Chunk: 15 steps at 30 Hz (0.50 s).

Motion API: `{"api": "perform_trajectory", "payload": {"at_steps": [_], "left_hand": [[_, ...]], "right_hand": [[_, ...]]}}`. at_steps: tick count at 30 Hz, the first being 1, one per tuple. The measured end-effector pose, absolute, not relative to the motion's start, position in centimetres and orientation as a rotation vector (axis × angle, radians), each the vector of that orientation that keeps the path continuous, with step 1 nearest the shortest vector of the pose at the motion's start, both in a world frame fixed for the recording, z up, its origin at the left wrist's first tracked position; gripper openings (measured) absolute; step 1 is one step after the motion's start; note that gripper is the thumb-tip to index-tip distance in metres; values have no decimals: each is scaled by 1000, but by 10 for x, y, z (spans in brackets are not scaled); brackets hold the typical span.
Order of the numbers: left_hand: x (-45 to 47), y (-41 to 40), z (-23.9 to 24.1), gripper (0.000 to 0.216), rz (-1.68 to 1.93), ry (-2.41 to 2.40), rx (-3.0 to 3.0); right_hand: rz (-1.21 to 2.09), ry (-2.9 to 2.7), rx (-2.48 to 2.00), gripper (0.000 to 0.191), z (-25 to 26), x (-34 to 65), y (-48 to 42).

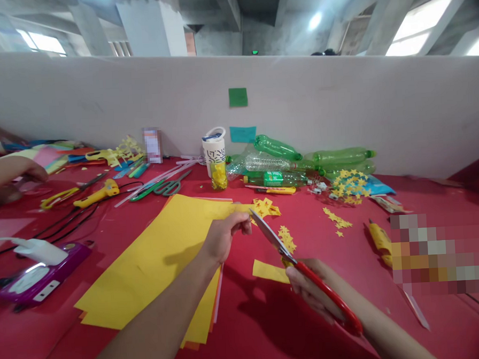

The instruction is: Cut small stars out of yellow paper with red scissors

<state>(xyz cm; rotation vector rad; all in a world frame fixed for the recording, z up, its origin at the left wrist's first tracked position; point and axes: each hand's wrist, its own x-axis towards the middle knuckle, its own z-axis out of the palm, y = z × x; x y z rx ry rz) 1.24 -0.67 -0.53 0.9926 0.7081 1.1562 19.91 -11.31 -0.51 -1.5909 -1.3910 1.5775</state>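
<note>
Daylight pours from the windows (428, 27) above the grey partition wall (339, 99), blown out to white glare at both upper corners. The red table (392, 332) below that wall is evenly bright and strongly saturated. Soft, dark shadows lie on it beneath the forearms, on the near side away from the wall. The wall's top edge bows with wide-angle distortion, and things stretch toward the corners. A pixelated patch (436, 252) sits right of the wall's foot; fine detail is slightly soft
</note>
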Motion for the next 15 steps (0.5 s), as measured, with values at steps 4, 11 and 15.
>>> {"api": "perform_trajectory", "payload": {"at_steps": [4,11,15], "left_hand": [[12,-7,-5,21,1155,704,995],[12,-8,-5,20,1160,708,975],[12,-8,-5,21,1154,704,985]], "right_hand": [[1592,-1386,-1624,48,-4,200,-113],[1581,-1385,-1608,49,-4,200,-112],[1586,-1402,-1616,49,-5,201,-112]]}}
